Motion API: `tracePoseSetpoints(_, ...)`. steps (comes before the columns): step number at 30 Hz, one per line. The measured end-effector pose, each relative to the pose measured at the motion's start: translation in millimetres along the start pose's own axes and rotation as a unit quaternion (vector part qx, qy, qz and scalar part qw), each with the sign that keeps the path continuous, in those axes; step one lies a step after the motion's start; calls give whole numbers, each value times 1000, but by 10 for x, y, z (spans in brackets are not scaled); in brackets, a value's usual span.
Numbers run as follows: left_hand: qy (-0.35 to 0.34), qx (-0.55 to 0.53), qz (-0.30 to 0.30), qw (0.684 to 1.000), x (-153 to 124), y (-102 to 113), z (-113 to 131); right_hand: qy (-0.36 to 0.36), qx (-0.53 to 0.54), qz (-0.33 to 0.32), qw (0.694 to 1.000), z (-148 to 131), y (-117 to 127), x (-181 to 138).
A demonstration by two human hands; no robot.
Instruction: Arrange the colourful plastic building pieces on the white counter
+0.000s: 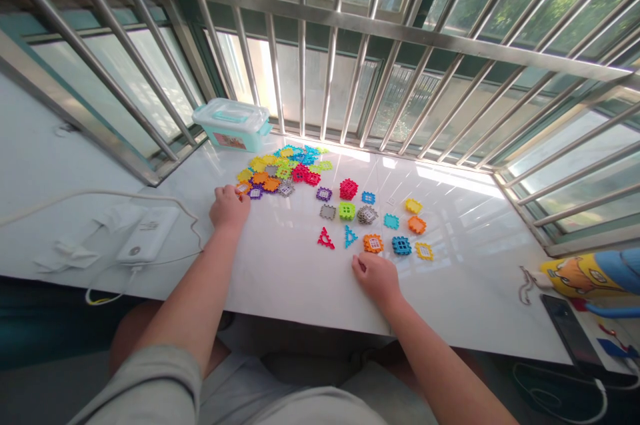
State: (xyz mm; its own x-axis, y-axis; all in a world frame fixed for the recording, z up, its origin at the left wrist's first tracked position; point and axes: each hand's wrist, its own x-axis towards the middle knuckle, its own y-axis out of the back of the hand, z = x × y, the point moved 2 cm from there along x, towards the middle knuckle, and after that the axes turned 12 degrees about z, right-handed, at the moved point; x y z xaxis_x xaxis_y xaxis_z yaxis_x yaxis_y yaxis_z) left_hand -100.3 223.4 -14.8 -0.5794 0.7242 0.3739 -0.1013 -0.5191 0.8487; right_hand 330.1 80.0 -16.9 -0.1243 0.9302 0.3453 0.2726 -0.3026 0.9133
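The left hand (230,206) touches an orange tile (243,189) beside a colorful pile (284,169), its hold unclear, while the right hand (377,277) rests loosely fisted on the white bench (285,272)

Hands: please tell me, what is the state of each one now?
Left hand: curled at an orange piece; grip cannot be told.
Right hand: closed; whether it holds anything cannot be told.
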Motion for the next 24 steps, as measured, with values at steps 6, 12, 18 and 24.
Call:
tracePoseSetpoints(6,-4,7,-1,1000,-3,-8,-5,1,2,-3,1000,6,3,-2)
tracePoseSetpoints(12,-5,2,6,1000,-1,-20,-9,0,-1,-4,1000,3,-4,0)
tracePoseSetpoints(18,-5,2,12,1000,-1,-22,-12,-3,2,-4,1000,0,-3,-4)
tracePoseSetpoints(24,-4,13,5,1000,-1,-35,-19,-1,3,-1,1000,1,1,0)
